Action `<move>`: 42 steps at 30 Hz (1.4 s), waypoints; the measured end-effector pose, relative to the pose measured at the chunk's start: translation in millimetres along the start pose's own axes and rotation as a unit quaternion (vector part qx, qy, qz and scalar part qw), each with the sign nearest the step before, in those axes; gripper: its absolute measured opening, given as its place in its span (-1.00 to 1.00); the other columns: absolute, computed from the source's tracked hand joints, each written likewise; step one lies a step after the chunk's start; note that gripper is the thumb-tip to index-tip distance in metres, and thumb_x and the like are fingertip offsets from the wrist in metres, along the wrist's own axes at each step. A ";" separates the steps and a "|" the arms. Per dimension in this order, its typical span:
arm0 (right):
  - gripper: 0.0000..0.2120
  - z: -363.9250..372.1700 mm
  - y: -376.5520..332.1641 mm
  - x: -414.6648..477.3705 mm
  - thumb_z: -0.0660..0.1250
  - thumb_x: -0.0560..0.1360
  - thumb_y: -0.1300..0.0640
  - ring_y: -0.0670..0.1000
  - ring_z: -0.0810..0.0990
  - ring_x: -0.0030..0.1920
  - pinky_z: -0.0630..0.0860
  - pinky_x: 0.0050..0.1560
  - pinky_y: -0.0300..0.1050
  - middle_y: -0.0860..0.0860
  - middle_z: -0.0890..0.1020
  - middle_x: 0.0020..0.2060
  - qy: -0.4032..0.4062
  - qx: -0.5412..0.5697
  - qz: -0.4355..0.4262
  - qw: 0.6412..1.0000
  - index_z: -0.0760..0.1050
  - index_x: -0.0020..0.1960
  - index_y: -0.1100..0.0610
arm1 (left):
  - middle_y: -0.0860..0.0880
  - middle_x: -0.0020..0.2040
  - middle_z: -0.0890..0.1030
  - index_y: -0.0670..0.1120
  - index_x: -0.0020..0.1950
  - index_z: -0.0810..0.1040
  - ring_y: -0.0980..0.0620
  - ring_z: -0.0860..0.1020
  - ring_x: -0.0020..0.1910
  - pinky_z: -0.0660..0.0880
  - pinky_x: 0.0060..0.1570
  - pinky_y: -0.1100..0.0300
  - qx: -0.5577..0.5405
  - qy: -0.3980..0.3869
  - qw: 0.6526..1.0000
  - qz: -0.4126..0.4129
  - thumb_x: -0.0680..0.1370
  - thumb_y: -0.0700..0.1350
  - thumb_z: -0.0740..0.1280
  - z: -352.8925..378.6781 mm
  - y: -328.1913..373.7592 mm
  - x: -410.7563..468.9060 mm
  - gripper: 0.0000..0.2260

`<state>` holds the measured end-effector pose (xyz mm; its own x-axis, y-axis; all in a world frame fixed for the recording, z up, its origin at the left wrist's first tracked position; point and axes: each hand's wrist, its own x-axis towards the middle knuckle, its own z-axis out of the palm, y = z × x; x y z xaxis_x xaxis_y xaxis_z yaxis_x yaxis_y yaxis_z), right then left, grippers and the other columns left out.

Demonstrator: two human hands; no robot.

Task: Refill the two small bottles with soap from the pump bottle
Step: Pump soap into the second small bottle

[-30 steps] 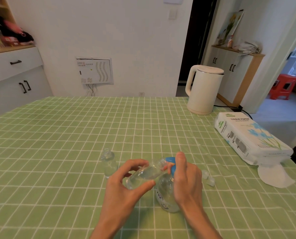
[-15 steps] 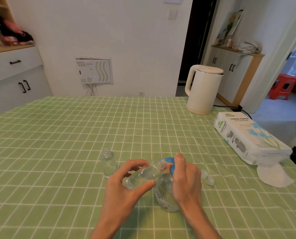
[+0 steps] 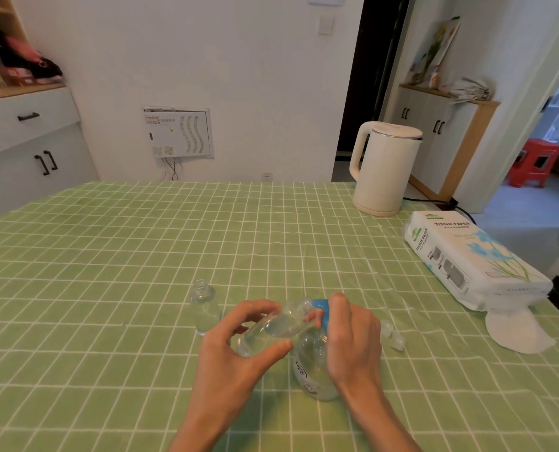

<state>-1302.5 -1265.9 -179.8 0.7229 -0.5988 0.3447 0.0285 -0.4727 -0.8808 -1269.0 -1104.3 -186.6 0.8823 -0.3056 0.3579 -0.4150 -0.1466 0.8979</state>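
Observation:
My left hand (image 3: 235,350) holds a small clear bottle (image 3: 273,326) tilted, its open neck up against the blue pump head (image 3: 321,309) of the clear pump bottle (image 3: 310,363). My right hand (image 3: 353,334) rests on top of that pump head, fingers curled over it. The pump bottle stands upright on the green checked tablecloth (image 3: 108,256). A second small clear bottle (image 3: 204,306) stands uncapped just left of my hands. Two small clear caps (image 3: 392,337) lie on the cloth right of my right hand.
A white electric kettle (image 3: 384,168) stands at the table's far right. A pack of tissue paper (image 3: 470,262) lies along the right edge, with a loose white tissue (image 3: 516,331) below it. White cabinets stand beyond the table on the left and right.

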 end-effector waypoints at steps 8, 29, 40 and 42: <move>-0.32 1.3 5.1 -0.7 -0.10 0.52 -0.36 -0.13 0.52 -0.46 0.36 -0.28 -0.07 -0.24 0.54 -0.57 -0.009 0.013 0.036 0.999 0.55 -0.52 -0.08 | 0.24 0.09 0.74 0.25 0.09 0.66 0.14 0.67 0.13 0.47 0.12 0.30 0.003 0.001 1.000 0.001 0.30 0.10 0.56 -0.6 -0.9 -0.1 -0.63; -0.28 1.1 6.2 -0.9 -0.13 0.53 -0.40 -0.12 0.51 -0.47 0.39 -0.27 -0.06 -0.16 0.55 -0.58 -0.011 -0.001 0.035 0.999 0.58 -0.49 -0.11 | 0.25 0.11 0.74 0.25 0.10 0.67 0.13 0.67 0.15 0.45 0.14 0.16 0.004 0.012 1.000 -0.006 0.30 0.13 0.54 -0.8 -2.4 0.0 -0.63; -0.56 -1.7 -1.2 -1.1 -0.04 0.43 -0.16 -0.23 0.48 -0.49 0.16 -0.39 -0.14 -0.31 0.42 -0.63 -0.013 -0.008 0.000 1.000 0.41 -0.53 -0.13 | 0.26 0.10 0.74 0.26 0.10 0.67 0.15 0.67 0.15 0.48 0.17 0.12 0.011 0.012 1.000 0.001 0.30 0.14 0.54 0.0 -2.8 0.5 -0.63; -0.55 -1.4 -0.2 -1.3 -0.04 0.44 -0.17 -0.23 0.48 -0.49 0.18 -0.39 -0.13 -0.32 0.42 -0.62 -0.007 -0.007 -0.003 1.000 0.43 -0.53 -0.16 | 0.27 0.10 0.73 0.26 0.10 0.66 0.16 0.67 0.15 0.47 0.15 0.15 0.013 0.012 1.000 0.002 0.30 0.15 0.54 -0.1 -2.9 0.2 -0.63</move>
<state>-1304.4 -1265.9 -179.6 0.7329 -0.5862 0.3455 0.0240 -0.4851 -0.8741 -1267.6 -1103.8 -189.0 0.8854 -0.2834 0.3684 -0.4242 -0.1692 0.8896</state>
